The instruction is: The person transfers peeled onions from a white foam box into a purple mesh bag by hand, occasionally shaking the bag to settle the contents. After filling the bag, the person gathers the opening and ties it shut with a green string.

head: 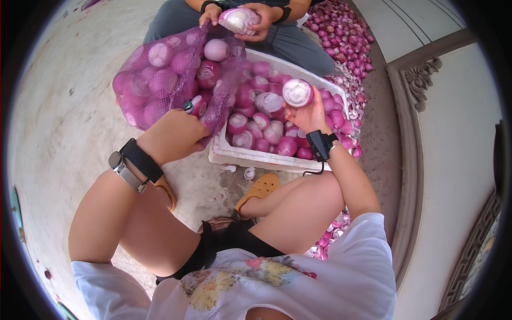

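Observation:
My left hand (176, 132) grips the near edge of a purple mesh bag (160, 76) that bulges with red onions; its fingertips are partly hidden. A bit of green cord (188, 106) shows by that hand. In my right hand (307, 116) is a large peeled red onion (298, 93), its cut face up, held above a white foam box (256, 161) full of peeled onions. Across from me, a person's hands are at the far side: one pinches the bag's rim, the other holds a peeled onion (239, 21) over the bag's mouth.
Unpeeled red onions (340, 32) are heaped at the upper right, with onion skins (354, 94) along the box's right side. The seated person's legs (296, 50) border the box's far side. Skin scraps lie near my yellow clog (264, 186). A carved wall frame (414, 160) stands at right.

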Motion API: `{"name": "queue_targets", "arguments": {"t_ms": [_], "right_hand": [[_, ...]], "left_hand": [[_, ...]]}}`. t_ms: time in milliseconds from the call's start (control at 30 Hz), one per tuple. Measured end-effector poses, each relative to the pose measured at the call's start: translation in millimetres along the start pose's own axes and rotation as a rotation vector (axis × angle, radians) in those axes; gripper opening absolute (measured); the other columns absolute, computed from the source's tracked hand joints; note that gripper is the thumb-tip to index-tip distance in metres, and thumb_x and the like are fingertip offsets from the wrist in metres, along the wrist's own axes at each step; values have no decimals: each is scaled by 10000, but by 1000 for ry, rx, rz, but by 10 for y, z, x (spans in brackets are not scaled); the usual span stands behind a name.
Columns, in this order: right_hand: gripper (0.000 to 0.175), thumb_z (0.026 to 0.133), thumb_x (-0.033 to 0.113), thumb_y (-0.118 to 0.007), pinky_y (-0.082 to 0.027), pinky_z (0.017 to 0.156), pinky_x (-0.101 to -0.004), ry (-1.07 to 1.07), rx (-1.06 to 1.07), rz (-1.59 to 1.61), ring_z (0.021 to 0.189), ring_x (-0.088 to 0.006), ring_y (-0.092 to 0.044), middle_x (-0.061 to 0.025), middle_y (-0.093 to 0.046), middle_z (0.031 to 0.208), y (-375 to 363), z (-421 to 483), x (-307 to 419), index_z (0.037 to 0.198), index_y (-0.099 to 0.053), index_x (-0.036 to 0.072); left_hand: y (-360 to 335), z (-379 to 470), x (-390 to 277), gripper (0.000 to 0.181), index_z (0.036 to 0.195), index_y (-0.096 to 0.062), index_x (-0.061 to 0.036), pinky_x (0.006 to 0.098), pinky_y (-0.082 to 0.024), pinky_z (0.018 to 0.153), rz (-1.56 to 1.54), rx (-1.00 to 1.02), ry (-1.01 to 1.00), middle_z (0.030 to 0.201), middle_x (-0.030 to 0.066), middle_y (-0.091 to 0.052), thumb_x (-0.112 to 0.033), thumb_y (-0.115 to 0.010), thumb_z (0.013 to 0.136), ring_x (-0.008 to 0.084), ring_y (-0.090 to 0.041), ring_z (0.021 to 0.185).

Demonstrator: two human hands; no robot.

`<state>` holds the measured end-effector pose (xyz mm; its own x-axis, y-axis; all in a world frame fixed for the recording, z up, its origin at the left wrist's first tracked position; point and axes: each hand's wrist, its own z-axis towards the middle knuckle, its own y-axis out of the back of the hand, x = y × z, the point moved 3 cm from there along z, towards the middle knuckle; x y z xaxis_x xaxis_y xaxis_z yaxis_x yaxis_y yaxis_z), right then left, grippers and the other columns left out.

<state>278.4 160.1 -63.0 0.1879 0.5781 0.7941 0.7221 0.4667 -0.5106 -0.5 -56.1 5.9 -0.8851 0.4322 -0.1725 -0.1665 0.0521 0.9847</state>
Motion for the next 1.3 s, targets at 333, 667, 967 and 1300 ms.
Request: {"name": "queue_targets", "arguments": {"t_ms": [333, 667, 967, 1300], "right_hand": [[635, 938, 635, -396, -528, 729, -339, 141, 140, -144, 729, -201, -637, -141, -662, 1002, -1100, 424, 3, 1219, -546, 86], [432, 822, 205, -712, -503, 716, -297, 771, 37, -1273, 806, -187, -641, -136, -653, 958, -1427, 932, -429, 1194, -594, 21], [242, 820, 101, -628, -509, 685, -319, 805, -325, -1235, 720, -206, -637, -112, -663, 804, -709, 673, 140, 1047, -668, 28], [289, 850, 175, -609, -505, 774, -338, 347, -680, -1303, 886, -243, -665, -146, -694, 953, 1243, -254, 386, 1107, -669, 57]], "left_hand": [[-101, 183, 174, 307, 1012, -678, -89, 445, -499, 704, -173, 82, 10, 794, 157, -659, -210, -693, 731, 340, -644, 765], [-111, 344, 123, 262, 976, -661, -75, 444, -509, 708, -77, 79, 115, 778, 167, -650, -215, -662, 754, 339, -652, 784], [-50, 178, 350, 459, 1196, -582, -57, 460, -479, 773, -261, 12, 144, 855, 212, -636, -240, -685, 788, 380, -614, 865], [164, 37, 174, 353, 1123, -636, -64, 460, -476, 738, -277, 143, 33, 862, 198, -645, -210, -666, 803, 375, -618, 834]]}}
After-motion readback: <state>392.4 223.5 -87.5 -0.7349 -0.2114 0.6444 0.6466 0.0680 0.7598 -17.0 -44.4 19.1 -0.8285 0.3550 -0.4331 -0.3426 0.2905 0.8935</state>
